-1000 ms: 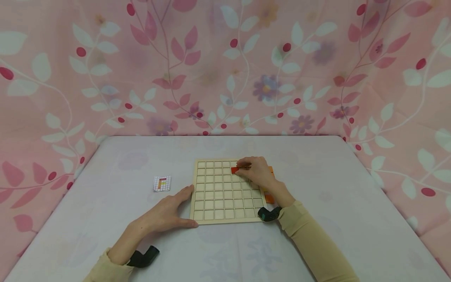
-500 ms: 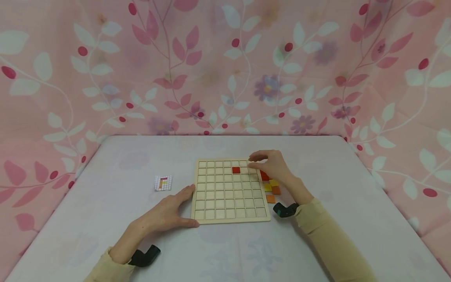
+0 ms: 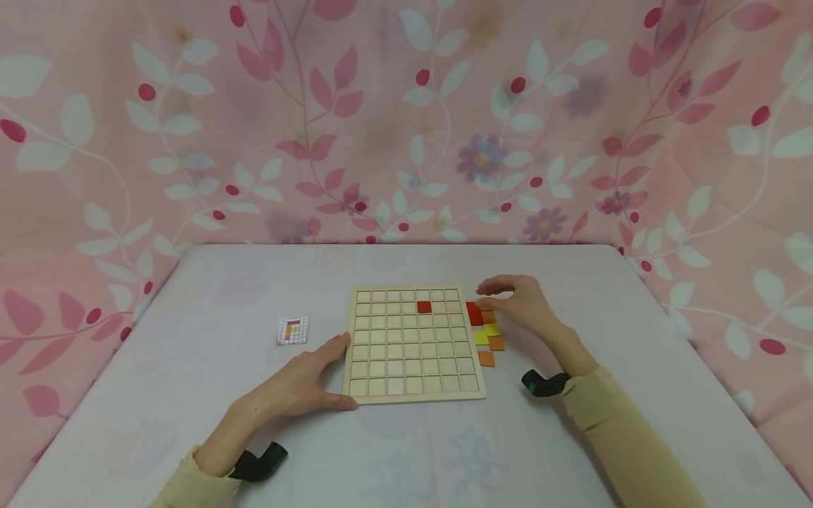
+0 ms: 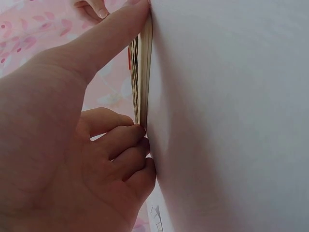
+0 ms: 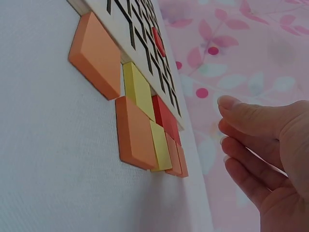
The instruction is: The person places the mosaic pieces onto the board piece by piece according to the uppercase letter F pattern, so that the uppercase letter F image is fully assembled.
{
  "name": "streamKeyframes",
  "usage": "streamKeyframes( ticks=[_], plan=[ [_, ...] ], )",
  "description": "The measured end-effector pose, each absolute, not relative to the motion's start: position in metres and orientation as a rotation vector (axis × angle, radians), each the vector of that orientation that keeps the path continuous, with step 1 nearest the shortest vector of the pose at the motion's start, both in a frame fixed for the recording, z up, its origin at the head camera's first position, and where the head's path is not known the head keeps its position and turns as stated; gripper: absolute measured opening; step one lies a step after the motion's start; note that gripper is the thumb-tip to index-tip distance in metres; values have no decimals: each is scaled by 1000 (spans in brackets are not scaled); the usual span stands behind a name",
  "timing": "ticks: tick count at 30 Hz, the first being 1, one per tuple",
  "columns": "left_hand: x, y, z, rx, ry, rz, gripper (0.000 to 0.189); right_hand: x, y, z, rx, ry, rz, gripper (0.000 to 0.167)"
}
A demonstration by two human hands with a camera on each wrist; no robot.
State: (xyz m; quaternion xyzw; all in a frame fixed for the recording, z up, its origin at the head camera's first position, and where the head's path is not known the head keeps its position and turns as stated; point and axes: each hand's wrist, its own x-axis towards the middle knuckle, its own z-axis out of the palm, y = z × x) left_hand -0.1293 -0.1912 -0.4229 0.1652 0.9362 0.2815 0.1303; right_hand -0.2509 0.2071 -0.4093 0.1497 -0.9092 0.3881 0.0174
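A pale wooden grid board (image 3: pixel 395 351) lies flat on the table. One red square tile (image 3: pixel 424 307) sits in a cell of its second row from the back. My left hand (image 3: pixel 301 381) rests against the board's left side, thumb at the near corner and fingers along the edge. Beyond the board's right side hovers my right hand (image 3: pixel 527 307), fingers loosely bent, with nothing visible between thumb and fingertips. Below it lie loose tiles: red (image 3: pixel 473 315), yellow (image 3: pixel 480 338) and orange (image 3: pixel 486 359). In the right wrist view the hand (image 5: pixel 270 150) is apart from the tiles.
A small paper card (image 3: pixel 293 330) printed with a coloured grid pattern lies left of the board. A white cloth (image 3: pixel 419 451) covers the table, and a pink floral curtain (image 3: pixel 406 127) hangs behind it. Black wrist cameras jut from both wrists.
My right hand has let go of the red tile, which stays in its cell, and has moved right to above the loose tiles, uncovering them. The left hand stays put.
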Motion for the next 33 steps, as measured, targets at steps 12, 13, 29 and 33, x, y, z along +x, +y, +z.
streamKeyframes(
  ticks=[12, 13, 29, 33],
  plan=[
    [-129, -192, -422, 508, 2716, 826, 116, -252, 215, -426, 370, -2821, 1276, 26],
    [-129, -192, -422, 509, 2717, 824, 116, -253, 215, -428, 370, -2819, 1281, 25],
    [-129, -192, -422, 519, 2722, 831, 116, -259, 211, -442, 474, -2793, 1220, 23],
    [-129, -193, -422, 519, 2724, 827, 115, -259, 209, -443, 475, -2793, 1191, 23]
  ],
)
